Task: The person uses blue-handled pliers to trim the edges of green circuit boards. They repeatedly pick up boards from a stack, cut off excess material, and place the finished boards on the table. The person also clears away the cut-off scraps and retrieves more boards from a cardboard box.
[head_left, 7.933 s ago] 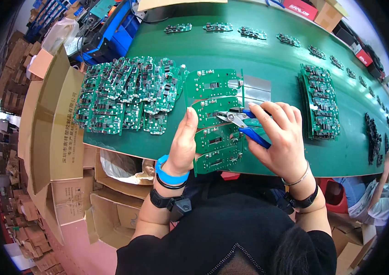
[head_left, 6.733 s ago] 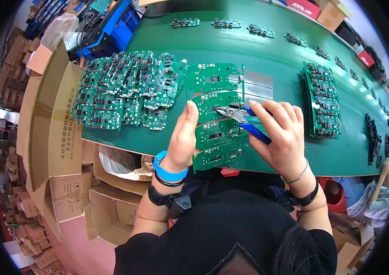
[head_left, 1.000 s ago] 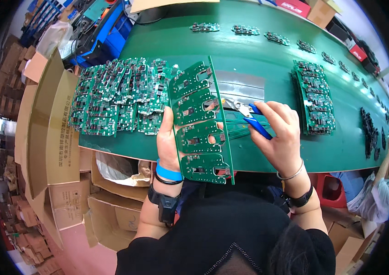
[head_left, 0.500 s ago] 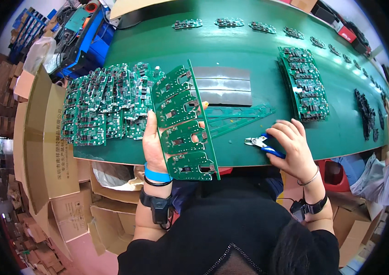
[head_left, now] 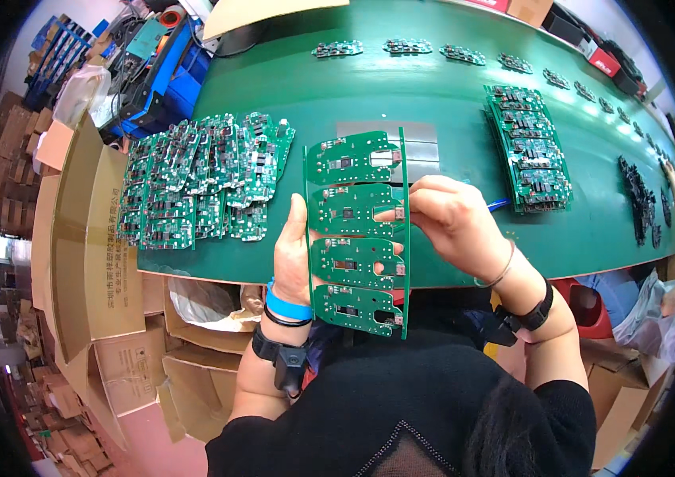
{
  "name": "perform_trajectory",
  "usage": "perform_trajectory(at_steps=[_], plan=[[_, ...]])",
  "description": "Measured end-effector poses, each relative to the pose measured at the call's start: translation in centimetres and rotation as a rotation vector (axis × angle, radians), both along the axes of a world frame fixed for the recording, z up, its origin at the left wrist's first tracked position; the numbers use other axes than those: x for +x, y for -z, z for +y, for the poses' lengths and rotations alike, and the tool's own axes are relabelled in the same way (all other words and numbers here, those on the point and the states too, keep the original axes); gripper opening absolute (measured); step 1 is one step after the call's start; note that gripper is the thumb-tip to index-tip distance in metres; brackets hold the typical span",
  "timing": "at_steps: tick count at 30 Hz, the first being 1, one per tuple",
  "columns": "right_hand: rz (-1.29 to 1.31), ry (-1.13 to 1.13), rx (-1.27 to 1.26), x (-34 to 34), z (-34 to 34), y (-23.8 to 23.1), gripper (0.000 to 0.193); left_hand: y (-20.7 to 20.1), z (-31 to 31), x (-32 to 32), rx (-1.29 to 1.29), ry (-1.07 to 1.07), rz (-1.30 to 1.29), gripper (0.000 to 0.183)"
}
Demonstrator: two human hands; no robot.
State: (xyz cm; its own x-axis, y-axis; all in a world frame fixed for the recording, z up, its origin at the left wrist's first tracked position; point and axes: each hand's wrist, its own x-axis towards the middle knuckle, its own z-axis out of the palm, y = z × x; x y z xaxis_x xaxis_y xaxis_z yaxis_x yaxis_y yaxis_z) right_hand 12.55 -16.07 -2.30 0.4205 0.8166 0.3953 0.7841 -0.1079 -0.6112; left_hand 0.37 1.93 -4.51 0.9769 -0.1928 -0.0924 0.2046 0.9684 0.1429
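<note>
Both hands are holding a green circuit board panel upright over the near edge of the green table (head_left: 433, 87).

To the left, a heap of separated green boards (head_left: 202, 187) is lying on the table beside open cardboard boxes (head_left: 83, 262). The left hand (head_left: 293, 258) is gripping the circuit board panel (head_left: 355, 234) along its left edge, thumb lying up the front. The right hand (head_left: 452, 222) is pinching the panel's right edge with closed fingers. Farther right, a stack of boards (head_left: 529, 157) is resting on the table.

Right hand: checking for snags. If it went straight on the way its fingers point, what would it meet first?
The right hand points left, already touching the green circuit-board panel; the left hand's thumb probably comes next, depth unclear.
</note>
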Motion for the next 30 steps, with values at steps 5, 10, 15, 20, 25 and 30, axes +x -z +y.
perform_trajectory(at_steps=[5, 10, 15, 20, 25, 30], plan=[[0.098, 0.094, -0.085, 2.5, -0.5, -1.1, 0.007, 0.6, 1.6, 0.0, 0.083, 0.017, -0.221, 0.084], [0.045, 0.090, -0.311, 3.0, -0.9, 1.7, 0.006, -0.1, 2.9, -0.2, 0.163, -0.160, -0.140, 0.080], [-0.086, 0.104, -0.279, 3.8, -0.5, 3.3, 0.008, 0.4, 2.8, -0.6, 0.201, -0.195, -0.096, 0.080], [0.032, 0.139, -0.315, 4.1, -0.2, 2.5, 0.008, 2.0, 3.4, -1.2, 0.188, -0.206, -0.083, 0.082], [-0.006, 0.178, -0.283, 4.3, 0.2, 1.9, 0.011, 2.6, 3.3, -1.2, 0.171, -0.204, -0.091, 0.083], [-0.015, 0.122, -0.279, 4.8, -0.2, 2.4, 0.011, 3.6, 3.4, -1.2, 0.244, -0.207, -0.053, 0.084]])
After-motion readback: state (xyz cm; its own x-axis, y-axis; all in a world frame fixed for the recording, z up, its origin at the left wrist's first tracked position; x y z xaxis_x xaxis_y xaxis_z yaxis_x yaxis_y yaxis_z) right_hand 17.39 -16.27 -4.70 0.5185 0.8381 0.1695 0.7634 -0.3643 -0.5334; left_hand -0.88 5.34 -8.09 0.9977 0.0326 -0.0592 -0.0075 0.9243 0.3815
